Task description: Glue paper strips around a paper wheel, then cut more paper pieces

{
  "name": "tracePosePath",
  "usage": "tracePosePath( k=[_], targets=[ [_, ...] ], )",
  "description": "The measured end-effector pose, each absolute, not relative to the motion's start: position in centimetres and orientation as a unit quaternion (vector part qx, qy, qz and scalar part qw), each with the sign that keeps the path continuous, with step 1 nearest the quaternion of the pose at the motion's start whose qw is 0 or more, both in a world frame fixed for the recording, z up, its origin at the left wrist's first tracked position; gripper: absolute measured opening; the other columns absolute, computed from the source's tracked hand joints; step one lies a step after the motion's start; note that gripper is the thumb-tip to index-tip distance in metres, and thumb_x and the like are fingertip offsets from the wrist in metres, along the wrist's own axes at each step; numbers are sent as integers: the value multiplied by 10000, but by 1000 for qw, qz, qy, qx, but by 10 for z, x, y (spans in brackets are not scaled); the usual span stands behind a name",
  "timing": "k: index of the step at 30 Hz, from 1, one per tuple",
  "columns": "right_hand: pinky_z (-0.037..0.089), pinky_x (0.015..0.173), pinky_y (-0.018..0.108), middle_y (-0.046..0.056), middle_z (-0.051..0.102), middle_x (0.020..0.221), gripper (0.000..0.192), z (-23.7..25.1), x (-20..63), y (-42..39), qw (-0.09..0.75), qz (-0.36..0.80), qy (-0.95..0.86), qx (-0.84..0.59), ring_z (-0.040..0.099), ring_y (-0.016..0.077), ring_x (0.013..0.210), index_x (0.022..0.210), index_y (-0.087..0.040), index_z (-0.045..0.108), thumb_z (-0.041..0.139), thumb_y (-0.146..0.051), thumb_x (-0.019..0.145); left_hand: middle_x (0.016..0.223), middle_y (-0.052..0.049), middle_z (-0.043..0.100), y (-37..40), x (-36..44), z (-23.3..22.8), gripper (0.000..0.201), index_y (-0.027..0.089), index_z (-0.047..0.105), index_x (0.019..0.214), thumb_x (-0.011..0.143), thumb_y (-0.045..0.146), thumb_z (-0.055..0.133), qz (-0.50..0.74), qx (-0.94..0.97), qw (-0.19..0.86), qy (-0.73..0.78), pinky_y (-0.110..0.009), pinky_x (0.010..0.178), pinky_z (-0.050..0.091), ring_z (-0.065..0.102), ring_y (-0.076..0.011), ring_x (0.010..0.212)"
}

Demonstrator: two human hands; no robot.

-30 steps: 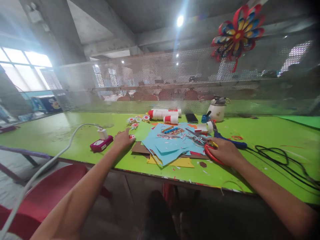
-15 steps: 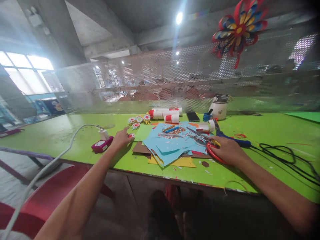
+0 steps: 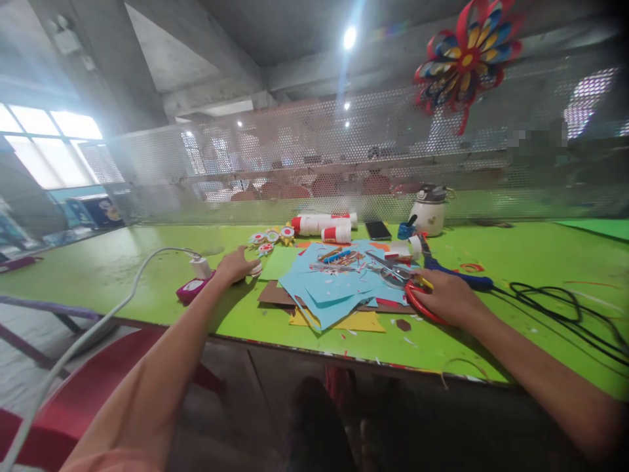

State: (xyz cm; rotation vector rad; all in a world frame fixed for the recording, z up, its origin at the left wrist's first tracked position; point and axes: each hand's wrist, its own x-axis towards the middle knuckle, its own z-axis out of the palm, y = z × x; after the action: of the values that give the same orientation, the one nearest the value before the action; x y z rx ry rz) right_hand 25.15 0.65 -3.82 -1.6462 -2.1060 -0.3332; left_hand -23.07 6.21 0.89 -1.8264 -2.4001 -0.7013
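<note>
My left hand [image 3: 234, 266] is closed on a small white-and-red round paper piece [image 3: 256, 269], low over the table; the fingers partly cover it. Several flower-like paper pieces [image 3: 272, 236] with red centres lie just beyond that hand. My right hand [image 3: 445, 295] grips scissors [image 3: 417, 303] by their red handles, the blades pointing left over the paper pile. Blue paper sheets [image 3: 319, 292] are heaped between my hands, with pencils [image 3: 339, 255] and scraps on top. Under them show brown card [image 3: 275, 294] and yellow paper [image 3: 361, 321].
White-and-red paper cups [image 3: 337, 234] lie behind the pile, next to a phone [image 3: 378, 230]. A bottle [image 3: 428, 210] stands at the back. A blue-handled glue gun [image 3: 457, 278] trails a black cable [image 3: 560, 311]. At left, a charger cable [image 3: 132, 282] runs to a purple socket box [image 3: 192, 288].
My left hand has shifted slightly, its fingers drawn up, and the round paper piece has turned more edge-on. My right hand with the scissors stays almost still.
</note>
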Motion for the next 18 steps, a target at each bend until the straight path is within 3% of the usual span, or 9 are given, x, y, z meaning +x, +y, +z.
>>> tracePosePath(
  k=[9,13,15,18],
  targets=[
    [496,740,375,144,734,1046,403,-39,251,8,216,-118,-761,-601,685,325,908,1144,-140,655,548,-323,802,1188,-92,590,57,-174,39,320,170,563,1177,903,334,548,-372,-608,94,-696,-423,834,524,605,-217,993],
    [493,732,364,151,732,1035,396,-39,250,7,212,-120,-760,-602,687,318,904,1144,-132,650,531,-325,820,1130,-88,610,42,-104,38,247,148,601,1081,903,309,541,-382,-698,109,-596,-460,900,472,579,-228,1040],
    [493,728,362,149,733,1027,387,-39,250,6,211,-118,-762,-601,690,316,897,1144,-134,647,525,-324,829,1084,-133,621,30,-68,36,194,138,640,995,905,228,493,-369,-759,103,-527,-443,947,424,550,-248,1072],
    [492,717,355,141,735,1013,369,-37,250,5,212,-114,-765,-597,692,314,887,1131,-141,646,534,-324,831,941,-96,664,14,-22,31,176,169,668,893,877,206,496,-312,-852,55,-417,-352,822,468,603,-209,895]
  ],
)
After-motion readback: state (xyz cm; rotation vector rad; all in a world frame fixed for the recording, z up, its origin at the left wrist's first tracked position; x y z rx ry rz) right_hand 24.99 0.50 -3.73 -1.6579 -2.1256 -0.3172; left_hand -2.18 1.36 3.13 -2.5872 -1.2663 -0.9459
